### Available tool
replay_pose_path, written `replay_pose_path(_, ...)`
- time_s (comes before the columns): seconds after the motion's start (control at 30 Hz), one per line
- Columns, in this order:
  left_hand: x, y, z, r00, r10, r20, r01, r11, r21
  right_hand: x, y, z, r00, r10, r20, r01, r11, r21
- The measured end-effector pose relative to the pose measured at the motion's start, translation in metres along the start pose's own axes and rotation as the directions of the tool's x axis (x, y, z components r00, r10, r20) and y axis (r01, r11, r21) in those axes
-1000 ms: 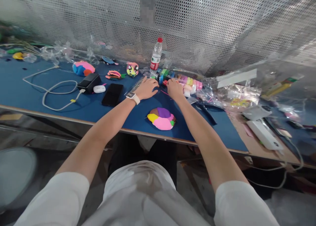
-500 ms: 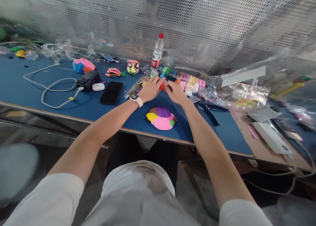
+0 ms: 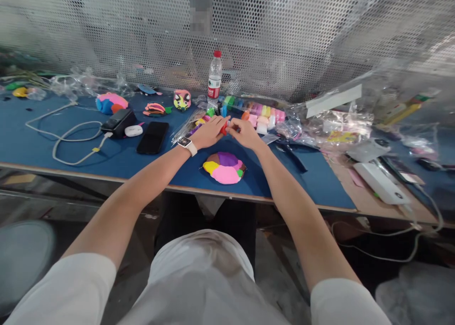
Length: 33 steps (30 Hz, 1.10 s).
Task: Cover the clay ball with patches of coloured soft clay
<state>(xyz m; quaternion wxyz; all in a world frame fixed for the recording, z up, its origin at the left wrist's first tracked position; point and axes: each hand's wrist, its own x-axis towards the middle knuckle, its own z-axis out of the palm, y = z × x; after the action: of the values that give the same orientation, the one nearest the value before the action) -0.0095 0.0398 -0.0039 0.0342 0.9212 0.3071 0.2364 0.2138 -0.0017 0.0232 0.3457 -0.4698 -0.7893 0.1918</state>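
A small red piece of soft modelling clay [image 3: 224, 128] sits between my two hands over the table. My left hand [image 3: 209, 131], with a watch on the wrist, grips it from the left. From the other side my right hand [image 3: 243, 132] pinches it with thumb and fingertips. Closer to me lies a flattish clay shape [image 3: 224, 169] patched in pink, purple, yellow, brown and green; neither hand touches it. Just past my hands are blocks of coloured clay [image 3: 265, 112] in clear packaging, partly covered by my fingers.
A water bottle [image 3: 214, 78] stands behind my hands. To the left are a black phone [image 3: 152, 138], a charger [image 3: 118, 122] with a looped cable, and finished clay figures [image 3: 182, 99]. Dark scissors-like handles [image 3: 293, 157] and a white power bank [image 3: 381, 183] lie right. A perforated metal panel [image 3: 263, 36] rises behind.
The view has turned slightly, so the table things sit further left in the picture. Both hands stay together on the red clay and seem a little closer to the patched shape.
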Motion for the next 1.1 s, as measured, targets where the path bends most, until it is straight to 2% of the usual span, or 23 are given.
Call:
replay_pose_path(0.17, 0.001, 0.005, -0.002, 0.987, -0.035, -0.157, 0.031, 0.999, -0.031, 0.002, 0.0, 0.004, 0.994, 0.052, -0.091, -0.048, 0.998, 0.043)
replay_pose_path(0.23, 0.0, 0.007, -0.003, 0.982, -0.04, -0.185, 0.032, 0.998, -0.045, 0.003, 0.004, 0.007, 0.99, 0.078, -0.115, -0.069, 0.994, 0.087)
replay_pose_path(0.4, 0.0, 0.004, 0.001, 0.991, -0.101, -0.089, 0.087, 0.985, -0.151, 0.007, 0.02, 0.017, 0.995, 0.077, -0.067, -0.059, 0.971, 0.232)
replay_pose_path(0.5, 0.0, 0.001, 0.001, 0.994, -0.094, -0.063, 0.081, 0.98, -0.182, 0.008, 0.027, 0.021, 0.997, 0.07, -0.017, -0.062, 0.955, 0.291)
replay_pose_path(0.7, -0.001, 0.004, -0.005, 0.996, -0.086, 0.006, 0.086, 0.994, -0.071, 0.007, 0.025, 0.021, 0.994, 0.101, 0.043, -0.109, 0.938, 0.33)
replay_pose_path(1.1, 0.0, 0.007, -0.002, 0.994, -0.11, 0.007, 0.11, 0.994, -0.005, 0.006, 0.028, 0.023, 0.992, 0.119, 0.039, -0.125, 0.928, 0.352)
